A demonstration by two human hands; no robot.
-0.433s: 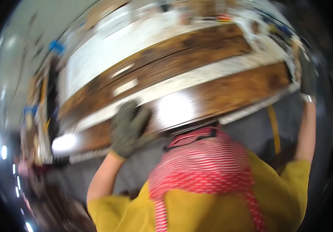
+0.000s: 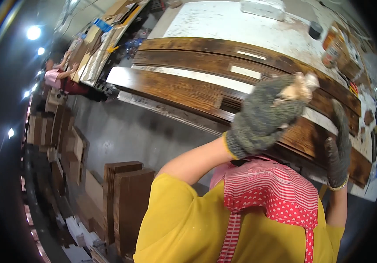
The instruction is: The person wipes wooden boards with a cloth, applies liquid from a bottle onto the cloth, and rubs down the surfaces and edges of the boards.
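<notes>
Likely wiping: over the front board point(image 2: 175, 90), left grip point(image 2: 263, 117) clutches a rag point(image 2: 301, 89), right grip point(image 2: 340, 147) wide; next calls for pressing rag down.

Your left grip point(image 2: 263, 116) hides a middle stretch of the near plank point(image 2: 166, 87); the pale wad point(image 2: 301, 87) it holds is too blurred to identify. The top edge crops the white block point(image 2: 263, 9); what the far co-worker point(image 2: 54, 79) handles is too small to tell.
</notes>
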